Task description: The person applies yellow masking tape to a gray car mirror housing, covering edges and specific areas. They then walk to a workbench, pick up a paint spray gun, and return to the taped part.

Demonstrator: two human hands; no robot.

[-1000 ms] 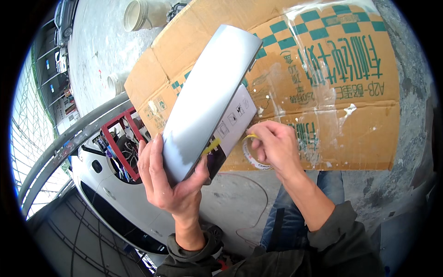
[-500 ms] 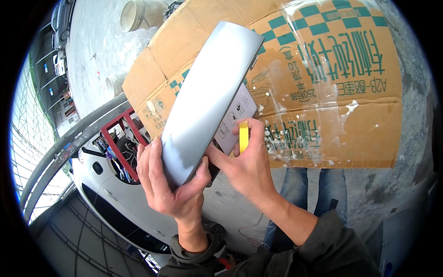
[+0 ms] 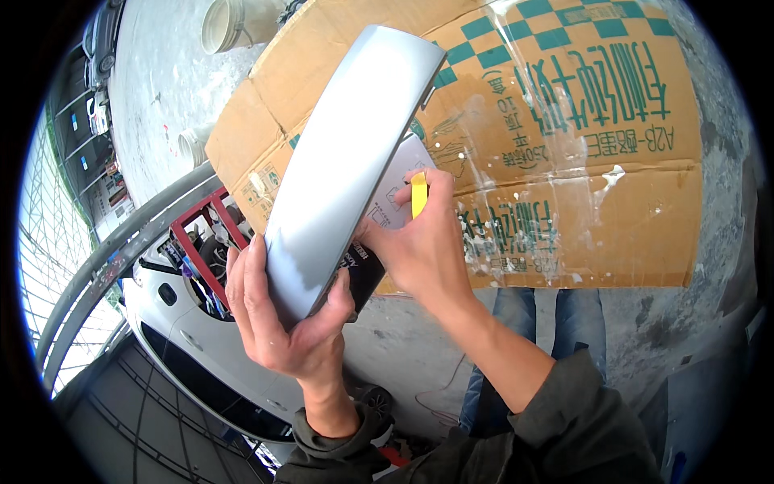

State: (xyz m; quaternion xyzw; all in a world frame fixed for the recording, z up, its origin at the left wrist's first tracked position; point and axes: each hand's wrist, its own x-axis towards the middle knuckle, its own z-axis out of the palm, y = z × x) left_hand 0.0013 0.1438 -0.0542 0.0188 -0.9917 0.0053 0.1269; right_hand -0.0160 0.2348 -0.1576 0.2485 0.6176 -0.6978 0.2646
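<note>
A long, curved silver panel point(image 3: 347, 161) with a glossy face is held up at a slant in front of me. My left hand point(image 3: 282, 323) grips its lower end, fingers along the left edge and thumb on the right. Close against the panel's right edge, my right hand point(image 3: 419, 234) has its thumb at the edge and its fingers curled around a small yellow strip-like piece point(image 3: 418, 194). Partly hidden behind the panel are a pale sheet or box face point(image 3: 397, 173) with printed drawings and a black printed surface point(image 3: 361, 278); whether they are one thing I cannot tell.
A flattened, paint-spattered cardboard sheet point(image 3: 580, 210) spreads beyond my hands. To the left are a grey rail point(image 3: 129, 218), a red metal frame point(image 3: 205, 250) and a white car point(image 3: 193, 347). Pale buckets point(image 3: 234, 26) stand at the upper left; my jeans point(image 3: 516, 331) show below the cardboard.
My right hand has moved up along the panel's edge with the yellow piece. The panel and left hand have shifted slightly up and left, and more of the black surface shows.
</note>
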